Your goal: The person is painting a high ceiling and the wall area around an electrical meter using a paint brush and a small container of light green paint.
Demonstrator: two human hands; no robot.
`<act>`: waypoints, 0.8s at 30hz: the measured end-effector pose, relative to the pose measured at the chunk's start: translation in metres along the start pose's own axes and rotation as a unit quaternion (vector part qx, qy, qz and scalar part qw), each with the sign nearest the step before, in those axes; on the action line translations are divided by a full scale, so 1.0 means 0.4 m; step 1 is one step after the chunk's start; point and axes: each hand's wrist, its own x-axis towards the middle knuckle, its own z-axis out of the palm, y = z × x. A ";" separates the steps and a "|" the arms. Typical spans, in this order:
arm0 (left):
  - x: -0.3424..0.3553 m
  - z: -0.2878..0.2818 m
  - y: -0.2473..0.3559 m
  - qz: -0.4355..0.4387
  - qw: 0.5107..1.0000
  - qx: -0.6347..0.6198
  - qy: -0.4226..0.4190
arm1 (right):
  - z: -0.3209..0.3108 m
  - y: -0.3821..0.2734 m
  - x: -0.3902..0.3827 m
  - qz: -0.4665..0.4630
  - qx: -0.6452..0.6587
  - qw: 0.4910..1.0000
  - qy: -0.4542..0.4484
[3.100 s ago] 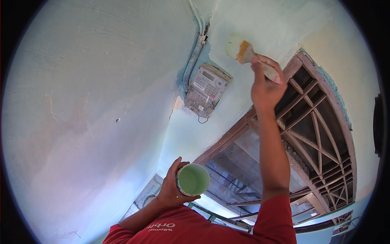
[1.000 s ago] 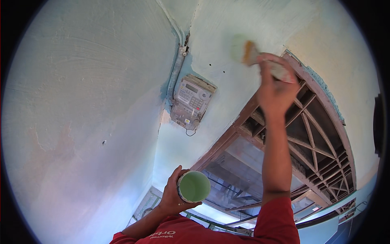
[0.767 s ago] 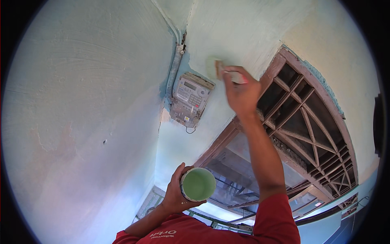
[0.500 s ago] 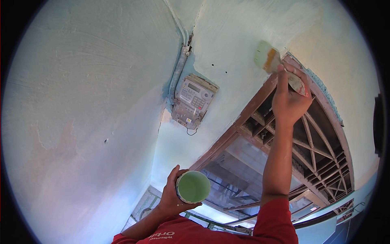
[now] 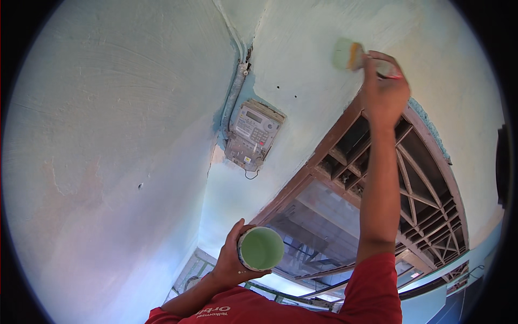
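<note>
High on the right, my right hand (image 5: pixel 386 92) is closed round the handle of a paintbrush (image 5: pixel 355 56). Pale green paint coats its bristles, which lie against the wall (image 5: pixel 307 48) above the window frame; the hand is slightly blurred. Lower down, my left hand (image 5: pixel 231 258) wraps round the side of a paint cup (image 5: pixel 261 248), its mouth facing up toward me. Light green paint shows inside the cup, and paint spots mark my fingers and the rim.
An electricity meter (image 5: pixel 253 134) is fixed near the wall corner, with a grey corrugated conduit (image 5: pixel 233 97) running up from it. A brown wooden window frame (image 5: pixel 313 173) with a lattice vent (image 5: pixel 415 178) fills the right side. Bare patches mark the left wall (image 5: pixel 97 178).
My right hand has moved up the wall with the paintbrush, away from the window frame's corner. My left hand and the paint cup have shifted only slightly right.
</note>
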 end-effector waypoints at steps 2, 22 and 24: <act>0.004 -0.012 -0.010 0.006 1.000 0.013 -0.011 | -0.051 -0.003 0.012 0.025 0.011 1.000 -0.007; -0.017 -0.015 -0.007 -0.007 0.999 0.038 -0.017 | -0.343 0.021 -0.094 0.173 0.090 0.978 0.077; -0.014 -0.020 -0.009 -0.009 0.998 0.045 -0.032 | -0.430 -0.003 -0.132 0.181 0.109 0.971 0.114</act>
